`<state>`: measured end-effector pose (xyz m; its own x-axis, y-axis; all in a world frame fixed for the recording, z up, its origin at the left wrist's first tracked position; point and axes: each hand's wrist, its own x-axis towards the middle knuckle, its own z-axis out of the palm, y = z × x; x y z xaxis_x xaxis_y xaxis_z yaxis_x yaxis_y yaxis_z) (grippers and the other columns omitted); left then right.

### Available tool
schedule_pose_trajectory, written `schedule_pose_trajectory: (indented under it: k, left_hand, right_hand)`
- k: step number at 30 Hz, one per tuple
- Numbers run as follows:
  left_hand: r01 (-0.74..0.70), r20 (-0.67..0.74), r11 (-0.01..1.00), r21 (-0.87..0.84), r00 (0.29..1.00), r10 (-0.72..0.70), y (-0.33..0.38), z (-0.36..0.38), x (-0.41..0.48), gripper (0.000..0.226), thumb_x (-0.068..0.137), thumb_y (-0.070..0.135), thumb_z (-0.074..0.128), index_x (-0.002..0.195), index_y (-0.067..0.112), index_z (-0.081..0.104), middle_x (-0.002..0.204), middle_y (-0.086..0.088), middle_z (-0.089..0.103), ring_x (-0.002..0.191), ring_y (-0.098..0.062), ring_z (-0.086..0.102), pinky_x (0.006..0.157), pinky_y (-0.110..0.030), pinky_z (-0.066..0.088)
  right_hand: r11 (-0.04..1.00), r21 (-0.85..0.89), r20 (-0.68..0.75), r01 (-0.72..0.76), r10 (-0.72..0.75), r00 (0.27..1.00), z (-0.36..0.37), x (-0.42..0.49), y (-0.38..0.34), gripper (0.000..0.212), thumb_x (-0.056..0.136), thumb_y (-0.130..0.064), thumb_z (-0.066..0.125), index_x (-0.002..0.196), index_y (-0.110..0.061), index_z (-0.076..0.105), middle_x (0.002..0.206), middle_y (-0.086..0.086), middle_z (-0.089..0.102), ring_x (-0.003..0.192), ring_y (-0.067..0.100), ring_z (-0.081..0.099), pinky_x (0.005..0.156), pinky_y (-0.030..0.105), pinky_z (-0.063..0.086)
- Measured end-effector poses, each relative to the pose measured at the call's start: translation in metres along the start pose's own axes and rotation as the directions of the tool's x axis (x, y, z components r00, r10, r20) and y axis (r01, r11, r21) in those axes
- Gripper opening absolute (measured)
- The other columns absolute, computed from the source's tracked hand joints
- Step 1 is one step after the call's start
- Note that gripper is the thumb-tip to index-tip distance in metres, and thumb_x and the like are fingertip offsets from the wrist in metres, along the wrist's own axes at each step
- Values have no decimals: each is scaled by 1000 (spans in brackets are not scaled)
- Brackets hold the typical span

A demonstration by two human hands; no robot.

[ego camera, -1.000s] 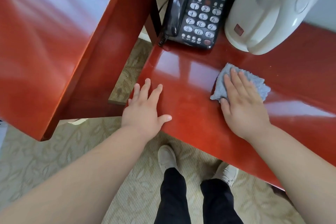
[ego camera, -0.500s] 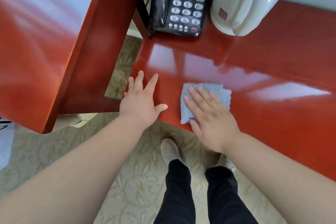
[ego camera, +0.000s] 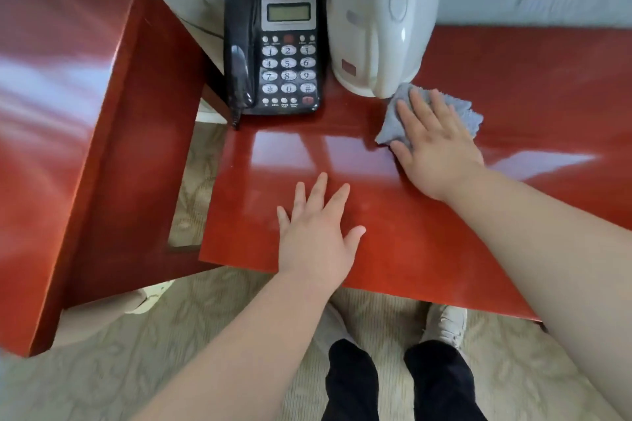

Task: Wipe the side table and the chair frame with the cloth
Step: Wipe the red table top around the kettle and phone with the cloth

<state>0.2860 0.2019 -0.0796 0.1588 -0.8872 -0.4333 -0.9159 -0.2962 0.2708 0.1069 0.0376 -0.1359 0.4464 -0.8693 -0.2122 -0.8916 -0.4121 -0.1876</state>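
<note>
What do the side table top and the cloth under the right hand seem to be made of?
Side table: apparently wood under glossy red-brown lacquer; it mirrors window light sharply. Cloth: soft grey-blue fabric, probably microfibre or terry; fuzzy, frayed-looking edge.

My left hand [ego camera: 318,243] lies flat, palm down, with the fingers [ego camera: 319,191] spread and pointing away from me and the thumb splayed out to the right. Its bare forearm runs back toward me, low and to the left. My right hand [ego camera: 436,150] reaches farther forward, also palm down, fingers [ego camera: 419,106] stretched out straight and close together, pressing flat. The right forearm is bare too and comes in from the lower right at a slant. Both wrists are straight, and neither hand is curled.
</note>
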Motion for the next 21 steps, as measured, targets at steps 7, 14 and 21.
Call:
schedule_pose_trajectory:
  k: [7, 14, 21]
  left_hand:
    - [-54, 55, 989, 134, 997, 47, 27, 12, 5, 84, 97, 64, 50, 164, 38, 6, 173, 3, -14, 158, -35, -13, 124, -66, 8]
    - [-43, 65, 981, 188, 997, 31, 24, 18, 8, 92, 93, 71, 48, 164, 39, -2, 171, 5, -22, 157, -34, -19, 125, -65, 1]
    - [-7, -21, 976, 220, 1000, 12, 24, 39, 5, 89, 88, 73, 32, 163, 37, -1, 172, 3, -20, 157, -34, -21, 123, -67, -4]
  right_hand:
    - [989, 22, -15, 144, -144, 989, 19, -137, -9, 62, 103, -34, 43, 161, -14, 31, 170, 8, 20, 158, 32, 13, 126, 52, 19]
    - [948, 1, 93, 319, -318, 943, 16, -136, 27, 67, 102, -50, 39, 159, -16, 35, 169, 6, 25, 157, 30, 19, 125, 52, 24]
    - [999, -16, 69, -44, 45, 997, -19, 18, 55, 68, 106, -51, 24, 165, -20, 7, 173, 3, -2, 159, 29, -7, 128, 44, -6]
